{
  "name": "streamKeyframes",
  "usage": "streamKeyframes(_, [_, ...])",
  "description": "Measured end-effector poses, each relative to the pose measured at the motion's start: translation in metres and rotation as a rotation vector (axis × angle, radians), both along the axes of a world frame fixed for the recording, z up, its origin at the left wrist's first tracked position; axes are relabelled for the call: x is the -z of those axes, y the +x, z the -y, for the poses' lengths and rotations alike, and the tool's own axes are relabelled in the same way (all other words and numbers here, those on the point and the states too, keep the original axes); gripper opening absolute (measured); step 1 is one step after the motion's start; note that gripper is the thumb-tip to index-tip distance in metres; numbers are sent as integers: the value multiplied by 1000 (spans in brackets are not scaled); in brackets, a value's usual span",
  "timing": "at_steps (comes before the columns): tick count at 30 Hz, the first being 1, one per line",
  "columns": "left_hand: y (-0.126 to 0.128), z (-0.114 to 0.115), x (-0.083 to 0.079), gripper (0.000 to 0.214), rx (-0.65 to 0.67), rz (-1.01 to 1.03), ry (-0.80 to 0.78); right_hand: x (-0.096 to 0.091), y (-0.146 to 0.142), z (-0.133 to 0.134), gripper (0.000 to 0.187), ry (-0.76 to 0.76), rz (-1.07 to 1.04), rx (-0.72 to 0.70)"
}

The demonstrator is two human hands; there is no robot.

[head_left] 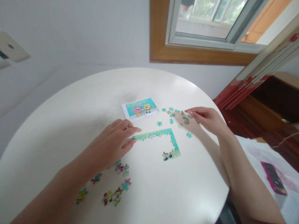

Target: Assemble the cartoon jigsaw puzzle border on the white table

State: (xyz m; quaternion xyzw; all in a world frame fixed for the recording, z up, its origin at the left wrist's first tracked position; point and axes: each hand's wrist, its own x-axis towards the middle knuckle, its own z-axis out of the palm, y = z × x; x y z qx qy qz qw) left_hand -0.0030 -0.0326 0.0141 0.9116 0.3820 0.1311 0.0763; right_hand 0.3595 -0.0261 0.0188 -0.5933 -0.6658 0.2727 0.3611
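My left hand (118, 133) lies at the left end of a joined strip of jigsaw puzzle (171, 138). Its index finger and thumb are apart around that end, and the thumb seems to touch it. The strip makes a teal top edge and right side, with a small patterned part at the lower right. My right hand (206, 118) reaches over a group of loose teal puzzle pieces (171, 121), its fingertips pinched together at their far right side. Whatever is in the pinch is too small to make out. Behind the strip lies a picture card (140, 109) with cartoon figures.
More loose pieces (113, 196), some pink and yellow, lie near my left forearm. Everything rests on a round white table (70, 102) against the wall. Right of it, a pink-edged phone (273, 178) lies on a white-covered surface. A window (207, 21) is behind.
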Motion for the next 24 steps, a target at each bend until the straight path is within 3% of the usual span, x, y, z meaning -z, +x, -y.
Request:
streamKeyframes(6, [25, 24, -8, 22, 24, 63, -53, -19, -12, 31, 30, -267, 108, -584])
streamKeyframes(10, [47, 44, 0, 23, 85, 120, -171, -31, -26, 49, 31, -315, 205, -784])
streamKeyframes(13, [57, 50, 9, 26, 98, 132, -217, -28, -33, 59, 35, -174, 302, -833])
streamKeyframes(18, [65, 50, 20, 35, 66, 183, -179, 0, -32, 73, 36, 142, 495, -744])
streamKeyframes(24, [70, 51, 25, 33, 73, 192, -137, 19, -26, 79, 42, 303, 541, -710])
